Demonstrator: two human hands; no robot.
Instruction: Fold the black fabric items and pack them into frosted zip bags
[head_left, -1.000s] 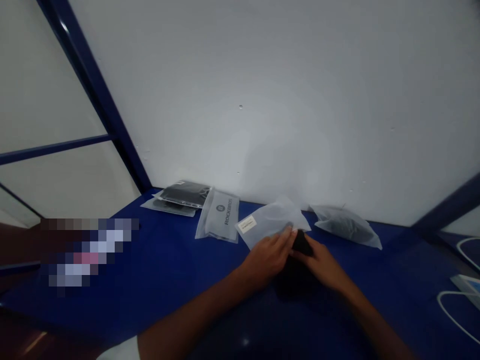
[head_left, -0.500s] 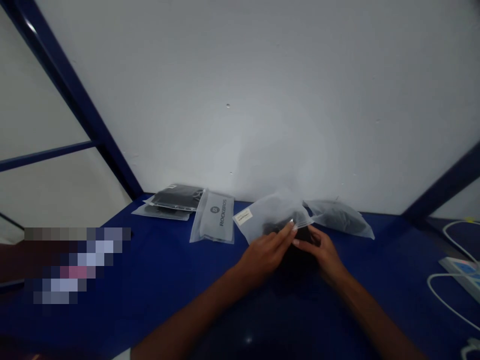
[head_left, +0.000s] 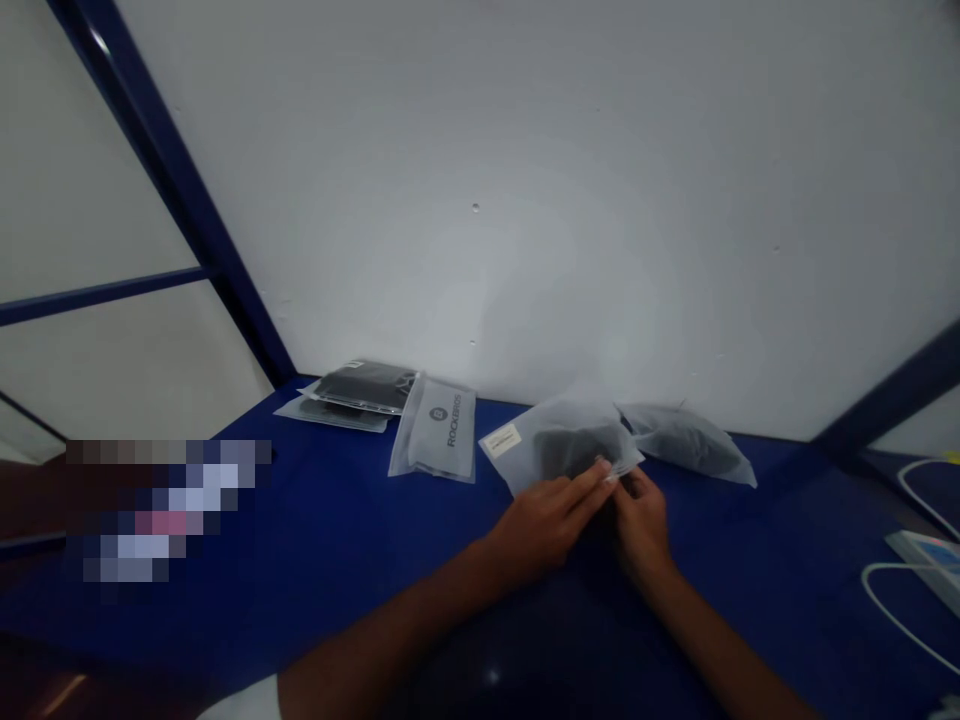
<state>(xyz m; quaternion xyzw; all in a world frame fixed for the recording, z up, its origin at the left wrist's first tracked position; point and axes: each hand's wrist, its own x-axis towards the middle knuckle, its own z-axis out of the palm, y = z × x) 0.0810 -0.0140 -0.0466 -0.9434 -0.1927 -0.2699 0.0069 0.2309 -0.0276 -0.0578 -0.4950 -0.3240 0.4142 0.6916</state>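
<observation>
A frosted plastic bag with a white label lies tilted on the blue table, a dark item showing inside it. My left hand is closed on the bag's near edge, its fingertips pressing the plastic. Close beside it, my right hand has its fingers curled at the bag's right corner; its fingertips are partly hidden, and what they grip is too dark to make out.
To the left stand a printed frosted bag and a stack of bags with dark contents. Another filled bag lies to the right. A person's arm reaches in at far left. White cables hang at right.
The dark item now sits mostly inside the bag, where before part of it showed below my hands. My right hand's fingers have drawn in closer to the bag's edge. The view has shifted slightly.
</observation>
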